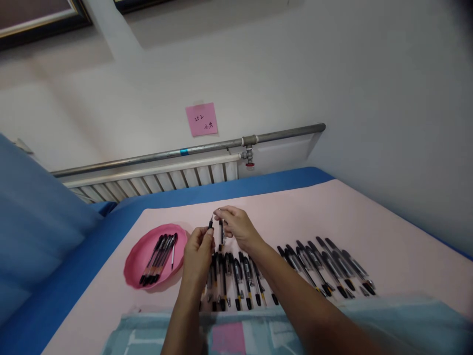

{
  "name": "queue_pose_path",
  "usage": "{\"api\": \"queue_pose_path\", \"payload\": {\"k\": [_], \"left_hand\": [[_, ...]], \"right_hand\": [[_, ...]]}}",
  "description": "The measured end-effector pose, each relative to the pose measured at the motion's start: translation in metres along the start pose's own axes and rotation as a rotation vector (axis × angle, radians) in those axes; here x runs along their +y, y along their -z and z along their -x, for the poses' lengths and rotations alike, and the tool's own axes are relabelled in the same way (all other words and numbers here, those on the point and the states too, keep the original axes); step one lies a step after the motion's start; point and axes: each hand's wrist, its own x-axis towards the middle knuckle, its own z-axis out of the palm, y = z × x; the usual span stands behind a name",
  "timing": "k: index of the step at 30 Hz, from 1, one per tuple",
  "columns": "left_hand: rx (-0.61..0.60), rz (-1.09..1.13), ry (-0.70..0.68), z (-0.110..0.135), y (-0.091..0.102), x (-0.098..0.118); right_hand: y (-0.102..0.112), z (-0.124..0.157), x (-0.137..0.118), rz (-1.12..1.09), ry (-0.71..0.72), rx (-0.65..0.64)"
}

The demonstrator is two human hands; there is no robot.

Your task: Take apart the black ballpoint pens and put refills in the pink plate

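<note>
My left hand [198, 249] is closed round a black pen barrel [210, 224], its thin tip pointing up. Close beside that tip, my right hand [238, 228] has thumb and forefinger pinched together; anything between them is too small to make out. Behind the right fingers a capped black pen [220, 234] lies on the pink sheet. Below both hands runs a row of pen parts [236, 283]: black caps, clear barrels and small metal tips, partly hidden by my forearms.
A pink scalloped plate [130, 264] on the left holds several black pens [158, 259] and a thin white refill [173, 256]. More pen parts [328, 266] lie in a group at right. Light blue patterned cloth [148, 335] lines the near edge. A radiator [166, 180] stands behind the table.
</note>
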Motion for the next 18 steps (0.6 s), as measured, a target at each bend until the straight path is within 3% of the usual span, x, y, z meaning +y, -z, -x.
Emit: {"api": "queue_pose_path", "payload": {"k": [3,7,12,15,18], "left_hand": [[-0.032,-0.009,-0.016,0.001,0.0,0.002],[-0.114,-0.056,-0.026,0.0,0.002,-0.002],[-0.223,-0.12,0.068,-0.006,0.017,-0.007],[-0.095,0.021,0.187,-0.011,0.026,-0.006],[0.011,0.316,0.309,-0.013,0.026,-0.004]], "right_hand": [[-0.005,0.001,0.006,0.079,0.016,-0.061],[0.0,-0.004,0.007,-0.016,0.152,0.193],[0.035,-0.02,-0.011,-0.12,0.224,0.409],[0.043,-0.023,-0.014,-0.099,0.192,0.384],[0.026,-0.014,-0.001,-0.002,0.083,0.21]]}}
